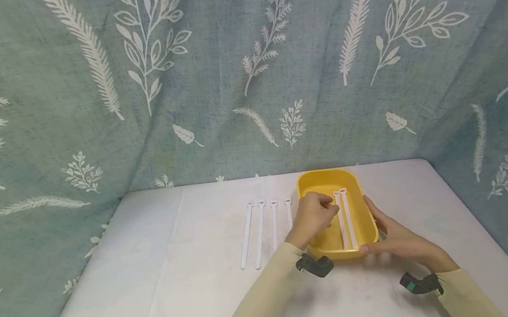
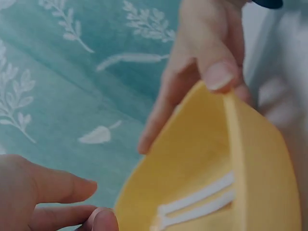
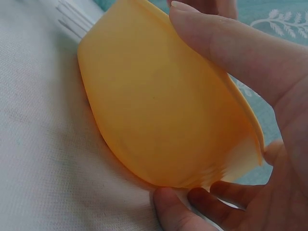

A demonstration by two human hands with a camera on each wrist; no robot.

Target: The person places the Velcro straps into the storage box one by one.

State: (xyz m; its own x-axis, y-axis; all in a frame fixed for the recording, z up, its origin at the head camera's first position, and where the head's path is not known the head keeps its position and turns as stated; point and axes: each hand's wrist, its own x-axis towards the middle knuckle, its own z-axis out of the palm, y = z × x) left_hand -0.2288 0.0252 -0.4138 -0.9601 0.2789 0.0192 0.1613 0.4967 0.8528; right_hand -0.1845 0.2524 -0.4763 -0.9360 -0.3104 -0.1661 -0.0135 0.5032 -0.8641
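Note:
A yellow tray [image 1: 321, 250] stands on the table, with two white cable ties [image 1: 349, 218] lying side by side in it. My left hand [image 1: 314, 217] is over the tray's left part, its fingertips near the slotted ends of those ties. In the left wrist view its loosely bent fingers [image 2: 67, 185] show nothing between them. My right hand [image 1: 401, 238] grips the tray's near right corner. The right wrist view has its thumb [image 3: 216, 36] on the rim and the other fingertips low against the outer wall.
Left of the tray, several more white cable ties [image 1: 260, 235] lie in a row on the white-covered table [image 1: 196, 305]; my left forearm hides some lower ends. A blue-green leaf-patterned cloth [image 1: 224, 76] hangs behind and at both sides.

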